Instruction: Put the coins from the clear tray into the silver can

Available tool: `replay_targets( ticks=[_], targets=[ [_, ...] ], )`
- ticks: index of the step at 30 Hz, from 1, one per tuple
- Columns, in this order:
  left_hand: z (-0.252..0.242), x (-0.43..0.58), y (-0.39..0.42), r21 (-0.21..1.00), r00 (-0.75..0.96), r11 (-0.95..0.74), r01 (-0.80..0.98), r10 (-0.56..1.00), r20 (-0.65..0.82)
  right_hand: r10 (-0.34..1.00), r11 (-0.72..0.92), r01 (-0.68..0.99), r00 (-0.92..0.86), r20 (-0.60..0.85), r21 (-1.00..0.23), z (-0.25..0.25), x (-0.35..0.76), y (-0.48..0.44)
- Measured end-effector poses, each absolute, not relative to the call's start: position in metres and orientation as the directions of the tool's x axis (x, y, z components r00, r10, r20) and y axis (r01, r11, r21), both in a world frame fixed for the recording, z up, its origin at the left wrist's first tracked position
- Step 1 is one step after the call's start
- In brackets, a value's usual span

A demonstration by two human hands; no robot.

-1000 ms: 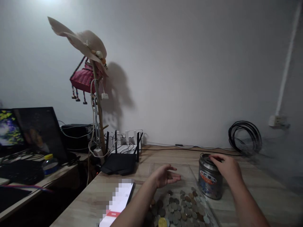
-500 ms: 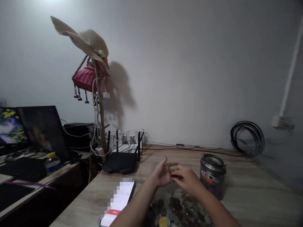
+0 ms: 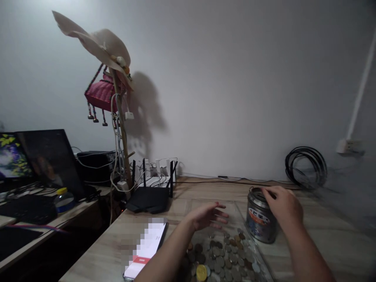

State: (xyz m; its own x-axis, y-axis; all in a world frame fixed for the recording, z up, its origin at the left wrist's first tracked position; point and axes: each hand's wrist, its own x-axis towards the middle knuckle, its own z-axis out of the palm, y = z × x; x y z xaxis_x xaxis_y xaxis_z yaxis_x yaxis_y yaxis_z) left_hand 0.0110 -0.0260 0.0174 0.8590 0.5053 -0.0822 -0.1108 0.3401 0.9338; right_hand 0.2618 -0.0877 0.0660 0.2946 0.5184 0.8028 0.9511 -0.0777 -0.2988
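My left hand (image 3: pixel 207 217) hovers above the loose coins (image 3: pixel 225 254), palm turned inward, fingers stretched and apart. Whether anything rests in its palm I cannot see. To the right stands a metal-lidded jar (image 3: pixel 261 225) with a white and orange label and a slot in its lid (image 3: pixel 258 194). At the lid, thumb and fingers of my right hand (image 3: pixel 286 205) are pinched together; what they hold is too small or hidden to make out. The coins lie spread on a clear plastic sheet (image 3: pixel 260 256), a larger gold-coloured coin (image 3: pixel 201 273) among them.
Left of the coins lies a phone (image 3: pixel 147 248) with a lit screen. Behind it sits a black router (image 3: pixel 149 199) with antennas, beside a wooden stand (image 3: pixel 125 145) wrapped in cables. A coil of black cable (image 3: pixel 305 166) leans on the wall at the back right.
My right hand has left my left hand and moved right to the jar's lid. The left hand stays over the coins, its fingers now pointing more to the right.
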Motion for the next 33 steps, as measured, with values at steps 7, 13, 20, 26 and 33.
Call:
replay_targets(
  ticks=[7,13,20,26,33],
  targets=[
    [0.017,0.01,-0.028,0.962,0.871,0.266,-0.062,0.485,-0.077,0.596,-0.038,0.92,0.335,0.729,-0.391,0.052,0.288,-0.074],
    [0.018,0.01,-0.028,0.97,0.837,0.234,-0.063,0.542,-0.076,0.604,-0.037,0.897,0.371,0.705,-0.441,0.05,0.292,-0.069],
    [0.019,0.01,-0.029,0.974,0.833,0.221,-0.058,0.548,-0.075,0.634,0.066,0.866,0.347,0.691,-0.495,0.046,0.291,-0.063],
    [0.014,0.013,-0.024,0.997,0.732,0.059,0.05,0.677,-0.077,0.343,0.076,0.956,0.241,0.908,-0.282,0.059,0.25,-0.077],
    [0.008,0.019,-0.026,0.631,0.729,-0.601,0.491,0.68,0.08,0.447,0.29,0.936,0.053,0.893,-0.2,0.051,0.186,-0.086]
  ],
)
